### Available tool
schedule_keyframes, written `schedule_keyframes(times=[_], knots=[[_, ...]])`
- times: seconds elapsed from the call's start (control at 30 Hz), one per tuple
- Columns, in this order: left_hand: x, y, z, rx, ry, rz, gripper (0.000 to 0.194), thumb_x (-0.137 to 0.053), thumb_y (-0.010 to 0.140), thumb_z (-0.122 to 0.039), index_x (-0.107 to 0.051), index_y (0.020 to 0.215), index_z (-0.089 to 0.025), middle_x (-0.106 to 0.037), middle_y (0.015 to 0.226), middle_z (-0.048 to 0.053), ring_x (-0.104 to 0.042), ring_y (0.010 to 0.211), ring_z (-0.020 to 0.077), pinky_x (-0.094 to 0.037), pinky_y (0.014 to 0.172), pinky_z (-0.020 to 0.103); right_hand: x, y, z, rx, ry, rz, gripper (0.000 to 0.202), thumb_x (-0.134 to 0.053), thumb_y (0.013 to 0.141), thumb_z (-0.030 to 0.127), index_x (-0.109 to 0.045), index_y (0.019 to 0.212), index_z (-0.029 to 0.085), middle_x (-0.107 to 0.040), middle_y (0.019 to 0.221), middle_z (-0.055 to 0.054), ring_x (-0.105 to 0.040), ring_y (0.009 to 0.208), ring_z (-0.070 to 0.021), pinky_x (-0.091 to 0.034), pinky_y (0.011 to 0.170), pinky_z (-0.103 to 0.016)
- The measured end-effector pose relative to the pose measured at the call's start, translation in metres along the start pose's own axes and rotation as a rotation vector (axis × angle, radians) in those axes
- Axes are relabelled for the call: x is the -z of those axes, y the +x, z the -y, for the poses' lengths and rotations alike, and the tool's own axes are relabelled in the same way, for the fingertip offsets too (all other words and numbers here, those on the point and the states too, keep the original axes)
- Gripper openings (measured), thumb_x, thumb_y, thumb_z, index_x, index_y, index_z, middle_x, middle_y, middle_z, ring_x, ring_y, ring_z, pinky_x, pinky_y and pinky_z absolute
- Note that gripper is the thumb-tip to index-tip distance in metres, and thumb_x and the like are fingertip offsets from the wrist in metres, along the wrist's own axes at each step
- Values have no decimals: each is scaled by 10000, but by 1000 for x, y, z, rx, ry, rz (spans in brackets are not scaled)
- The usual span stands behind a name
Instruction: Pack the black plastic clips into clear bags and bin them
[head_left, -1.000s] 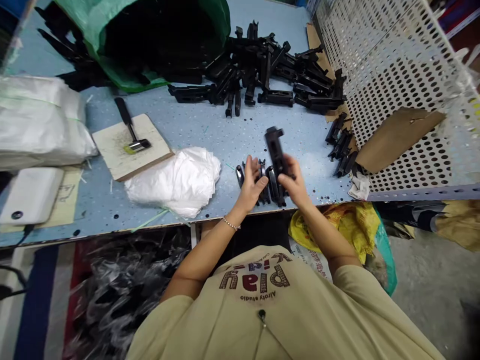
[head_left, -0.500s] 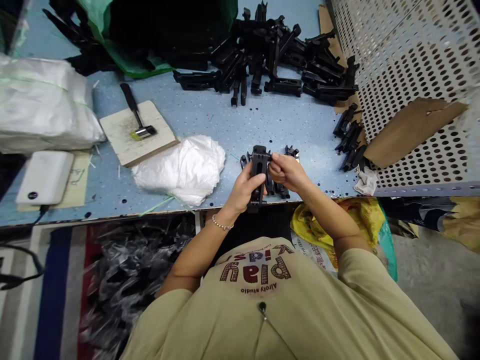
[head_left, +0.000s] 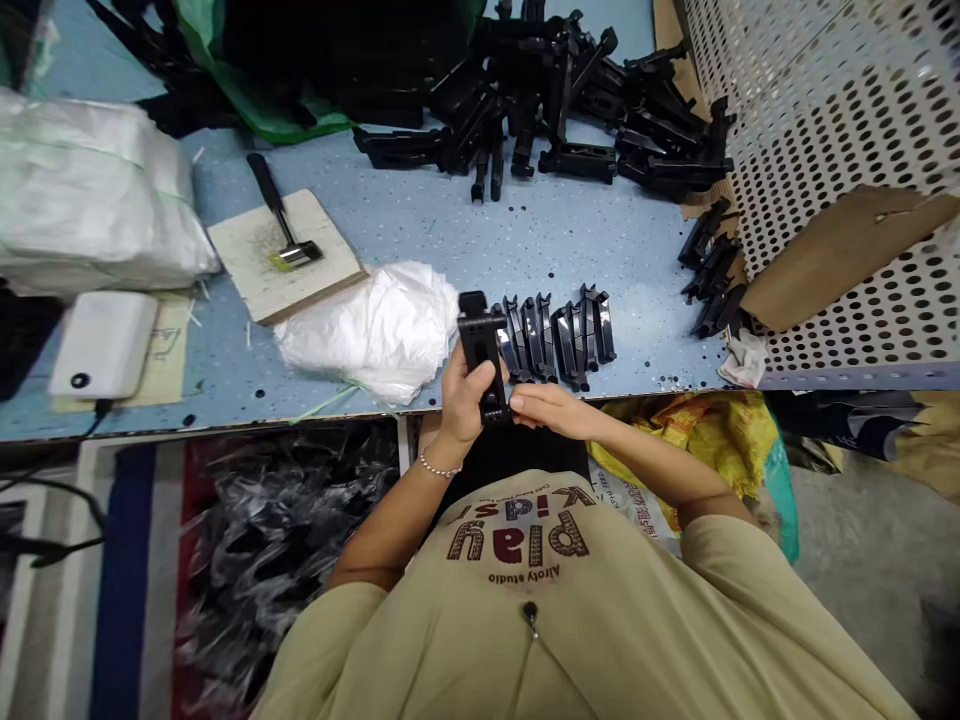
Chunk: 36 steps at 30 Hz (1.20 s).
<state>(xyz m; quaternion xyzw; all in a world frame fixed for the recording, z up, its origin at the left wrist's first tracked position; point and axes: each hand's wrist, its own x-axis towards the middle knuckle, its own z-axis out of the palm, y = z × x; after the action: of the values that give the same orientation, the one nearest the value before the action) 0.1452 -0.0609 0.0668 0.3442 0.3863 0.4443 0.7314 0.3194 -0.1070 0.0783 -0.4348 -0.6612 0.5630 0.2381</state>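
Observation:
A black plastic part [head_left: 478,345] stands nearly upright at the front edge of the blue table. My left hand [head_left: 463,400] is wrapped round it, thumb across its front. My right hand [head_left: 551,409] touches the lower right side of the part with its fingers together; the fingertips are partly hidden, and I cannot make out what they hold. Just beyond my hands, several similar black parts [head_left: 568,345] lie side by side in a row.
A hammer [head_left: 281,220] rests on a wooden board [head_left: 330,270] at the left, beside white plastic bags [head_left: 375,330]. A pile of black parts [head_left: 577,160] lies at the back. A perforated metal panel [head_left: 840,120] borders the right side.
My left hand and the black part have shifted left, uncovering the row. My right hand has moved from the part's upper end down to its lower side.

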Motion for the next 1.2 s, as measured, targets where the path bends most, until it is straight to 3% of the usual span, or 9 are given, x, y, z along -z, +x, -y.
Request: schedule_keyframes(times=[0.17, 0.33, 0.4, 0.47, 0.57, 0.63, 0.83, 1.0, 1.2], knots=[[48, -2, -5, 548, -183, 457, 510, -645, 895, -615, -711, 1057, -136, -726, 774, 82, -489, 472, 105, -314, 409, 219, 29, 13, 10, 387, -628, -224, 566, -415, 1076, 650, -597, 1284, 156, -666, 1251, -194, -625, 1160, -309, -541, 969, -495], [74, -19, -10, 886, -25, 802, 782, -412, 976, -718, -762, 948, -19, -722, 658, 180, -552, 462, 169, -416, 428, 280, 25, 17, 3, 581, -859, 104, 511, -413, 1121, 500, -563, 1380, 86, -712, 1225, -217, -679, 1085, -287, -604, 846, -432], [78, -17, -15, 781, 115, 707, 794, -439, 956, -767, -771, 958, -46, -767, 776, 197, -643, 569, 208, -516, 539, 326, 20, 14, -2, 531, -810, 127, 502, -443, 1112, 510, -608, 1324, 85, -742, 1118, -194, -705, 978, -269, -606, 769, -402], [83, -5, -20, 456, 303, 401, 674, -534, 942, -745, -768, 983, -114, -786, 921, 161, -700, 736, 233, -568, 705, 365, 18, 13, -7, 430, -648, 70, 506, -547, 1062, 562, -657, 1270, 113, -756, 1065, -167, -720, 936, -264, -607, 774, -403], [93, 27, -24, -111, 720, -120, 340, -780, 867, -511, -710, 899, -180, -722, 1047, 126, -668, 980, 263, -532, 935, 407, 15, 20, -13, 181, -197, -151, 509, -734, 922, 627, -714, 1176, 186, -771, 1046, -110, -737, 921, -259, -608, 800, -399], [101, 48, -22, -293, 978, -259, 253, -866, 772, -295, -636, 803, -194, -663, 1066, 129, -615, 1069, 290, -487, 1021, 443, 11, 27, -17, 17, 151, -294, 507, -804, 839, 637, -731, 1115, 218, -784, 1033, -81, -746, 901, -250, -612, 796, -390], [132, 73, -26, -245, 985, -170, 185, -687, 847, -230, -624, 673, -211, -640, 823, 56, -592, 841, 226, -515, 870, 385, -3, 52, -24, -158, 737, -452, 530, -922, 682, 605, -732, 979, 210, -815, 974, -75, -751, 832, -207, -629, 786, -345], [144, 73, -39, -109, 491, -237, 249, -878, 639, -325, -669, 630, -189, -591, 617, -4, -486, 609, 128, -412, 604, 271, -8, 96, -3, -135, 1033, -367, 486, -808, 811, 648, -720, 1005, 211, -800, 943, -43, -742, 838, -175, -652, 877, -351], [136, 69, -40, -100, 462, -235, 251, -886, 645, -341, -710, 676, -165, -629, 659, 1, -525, 642, 119, -405, 618, 253, -22, 162, 23, -155, 1221, -368, 467, -684, 907, 672, -694, 985, 212, -780, 936, -48, -722, 836, -171, -640, 944, -408]])
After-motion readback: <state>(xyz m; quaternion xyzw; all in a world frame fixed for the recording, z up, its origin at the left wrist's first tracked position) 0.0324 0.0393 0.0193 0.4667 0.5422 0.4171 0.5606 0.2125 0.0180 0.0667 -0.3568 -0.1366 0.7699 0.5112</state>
